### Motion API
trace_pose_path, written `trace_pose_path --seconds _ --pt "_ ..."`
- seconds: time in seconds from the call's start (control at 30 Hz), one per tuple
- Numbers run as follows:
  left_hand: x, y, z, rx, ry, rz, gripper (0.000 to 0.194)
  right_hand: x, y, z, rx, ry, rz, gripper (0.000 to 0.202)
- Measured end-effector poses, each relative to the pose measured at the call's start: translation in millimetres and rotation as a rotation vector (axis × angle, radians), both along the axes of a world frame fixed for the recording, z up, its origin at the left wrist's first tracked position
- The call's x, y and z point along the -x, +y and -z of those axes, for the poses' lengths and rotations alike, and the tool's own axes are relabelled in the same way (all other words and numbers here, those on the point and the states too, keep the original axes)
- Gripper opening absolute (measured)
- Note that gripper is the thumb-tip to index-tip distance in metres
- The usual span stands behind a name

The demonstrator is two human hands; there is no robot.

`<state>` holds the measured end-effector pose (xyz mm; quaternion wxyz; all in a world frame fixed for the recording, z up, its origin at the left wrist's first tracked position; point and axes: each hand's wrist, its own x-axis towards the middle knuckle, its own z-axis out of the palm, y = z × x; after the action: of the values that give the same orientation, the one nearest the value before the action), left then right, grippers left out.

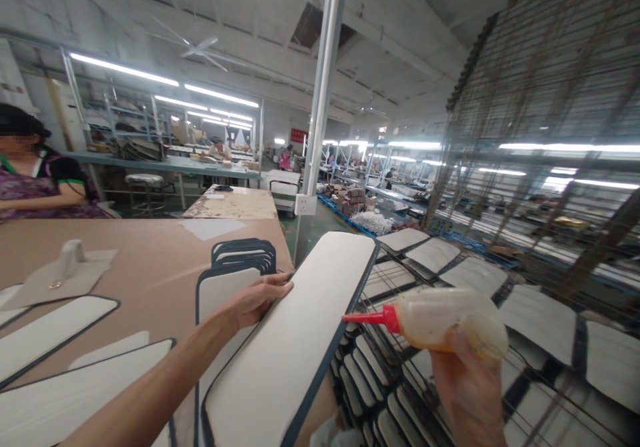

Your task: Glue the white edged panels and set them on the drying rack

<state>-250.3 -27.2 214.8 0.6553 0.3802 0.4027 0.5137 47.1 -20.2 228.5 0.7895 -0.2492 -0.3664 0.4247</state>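
Observation:
A long white panel with a dark blue edge is tilted up in front of me. My left hand grips its left edge, fingertips on the white face and the thumb side hidden. In my right hand is a translucent squeeze bottle with amber liquid in it, lying nearly level. Its red nozzle points left, and the tip is at the panel's right edge; whether it touches I cannot tell. Behind my left hand another white panel lies beside a stack of dark-edged panels.
More panels and a beige piece with a handle lie on the brown table. At right, wire racks hold many white pieces, with a raised wire grid above. A metal post stands ahead. A co-worker sits left.

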Motion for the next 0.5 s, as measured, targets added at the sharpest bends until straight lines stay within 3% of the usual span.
trace_pose_path --seconds 0.17,0.5 --pt "-0.4 5.2 -4.6 0.01 -0.011 -0.042 0.05 2.7 -2.8 1.8 0.003 -0.012 -0.007 0.023" --pt "2.6 17.1 -9.2 0.002 -0.016 -0.035 0.047 8.8 -12.0 7.3 0.06 0.03 -0.026 0.022"
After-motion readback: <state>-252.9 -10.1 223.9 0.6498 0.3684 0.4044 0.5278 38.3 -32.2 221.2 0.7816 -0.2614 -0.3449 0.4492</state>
